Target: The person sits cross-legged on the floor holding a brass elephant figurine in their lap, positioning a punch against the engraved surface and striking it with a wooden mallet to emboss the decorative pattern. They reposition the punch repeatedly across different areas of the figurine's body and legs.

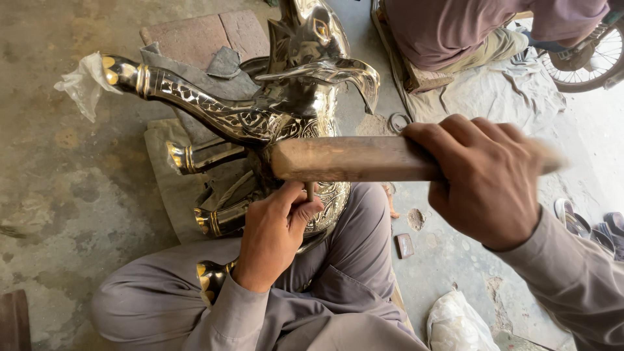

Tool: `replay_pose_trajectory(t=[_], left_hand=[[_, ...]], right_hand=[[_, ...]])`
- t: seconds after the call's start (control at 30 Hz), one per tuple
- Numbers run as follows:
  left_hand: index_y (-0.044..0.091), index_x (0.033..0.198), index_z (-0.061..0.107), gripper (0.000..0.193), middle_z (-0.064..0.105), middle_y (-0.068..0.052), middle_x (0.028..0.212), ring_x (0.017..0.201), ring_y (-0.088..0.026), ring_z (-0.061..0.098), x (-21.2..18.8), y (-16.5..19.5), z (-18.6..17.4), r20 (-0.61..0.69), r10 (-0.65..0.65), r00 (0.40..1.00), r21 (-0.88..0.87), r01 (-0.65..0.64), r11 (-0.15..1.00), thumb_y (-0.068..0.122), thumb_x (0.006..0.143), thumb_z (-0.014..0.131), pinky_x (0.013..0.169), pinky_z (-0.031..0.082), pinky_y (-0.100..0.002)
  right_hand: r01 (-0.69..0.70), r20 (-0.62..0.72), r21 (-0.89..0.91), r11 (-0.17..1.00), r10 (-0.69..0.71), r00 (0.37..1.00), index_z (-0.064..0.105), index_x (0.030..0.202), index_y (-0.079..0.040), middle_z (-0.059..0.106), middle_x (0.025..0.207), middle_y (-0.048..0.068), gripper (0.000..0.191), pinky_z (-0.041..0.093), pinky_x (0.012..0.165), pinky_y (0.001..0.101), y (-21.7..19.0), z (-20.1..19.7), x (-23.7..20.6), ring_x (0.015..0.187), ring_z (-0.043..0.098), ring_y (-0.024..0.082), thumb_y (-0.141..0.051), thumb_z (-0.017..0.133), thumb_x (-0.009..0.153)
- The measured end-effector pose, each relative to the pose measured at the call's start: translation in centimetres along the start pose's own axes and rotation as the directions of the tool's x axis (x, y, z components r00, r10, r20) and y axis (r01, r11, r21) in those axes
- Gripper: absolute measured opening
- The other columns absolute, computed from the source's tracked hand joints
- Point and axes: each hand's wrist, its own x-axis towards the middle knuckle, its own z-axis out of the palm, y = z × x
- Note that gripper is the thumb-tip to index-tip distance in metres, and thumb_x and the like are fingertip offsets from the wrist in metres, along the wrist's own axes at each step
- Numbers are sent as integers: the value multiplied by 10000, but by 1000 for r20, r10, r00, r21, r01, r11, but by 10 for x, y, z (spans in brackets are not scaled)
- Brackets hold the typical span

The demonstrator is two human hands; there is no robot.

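Note:
A shiny, engraved brass animal figure [296, 97] lies on its side across my lap, its gold-tipped legs pointing left. My left hand [273, 237] pinches a thin metal chisel [310, 190] upright against the figure's patterned body. My right hand [487, 179] grips a thick wooden mallet [351, 158] held level, its blunt end just above the chisel's top. The mallet's far end is blurred past my fist.
Grey cloth padding [175, 188] and bricks [201, 39] lie under the figure on the concrete floor. Another person [455, 26] sits at the top right beside a bicycle wheel [588, 62]. A white bag [458, 325], sandals [588, 224] and a small block [405, 246] lie to the right.

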Motion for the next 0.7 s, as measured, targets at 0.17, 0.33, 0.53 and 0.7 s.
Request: replay_pose_trajectory(t=[0.17, 0.33, 0.53, 0.7], left_hand=[[62, 1059, 642, 311, 740, -69, 755, 568, -234, 706, -1, -1, 4, 15, -80, 997, 87, 79, 993, 315, 898, 723, 510, 492, -369], [76, 1074, 644, 245, 742, -69, 833, 712, -212, 761, -3, -6, 4, -6, 58, 998, 36, -58, 998, 293, 973, 696, 570, 539, -345], [66, 1081, 642, 265, 748, -71, 834, 689, -227, 745, -3, -7, 5, 9, 49, 999, 72, -50, 996, 281, 941, 707, 557, 518, -359], [41, 1040, 620, 275, 731, -94, 828, 728, -245, 750, -1, -8, 5, 22, 54, 998, 88, -56, 995, 262, 929, 741, 588, 530, -366]], right_hand=[[-61, 40, 80, 995, 58, 998, 673, 1200, -111, 699, 903, 57, 290, 484, 584, 352, -4, -3, -2, 656, 625, 193, -57, 675, 915], [-167, 63, 262, 951, 155, 986, 628, 1213, -101, 683, 916, 65, 377, 525, 646, 349, -9, -5, -2, 704, 648, 202, -47, 654, 841], [-212, 117, 303, 929, 184, 976, 632, 1208, -113, 682, 932, 69, 395, 531, 648, 376, -12, -4, -3, 737, 657, 218, -45, 651, 819], [-173, 8, 471, 865, 191, 981, 610, 1194, -93, 675, 981, 101, 425, 536, 696, 376, -14, -7, -6, 817, 670, 260, -38, 629, 773]])
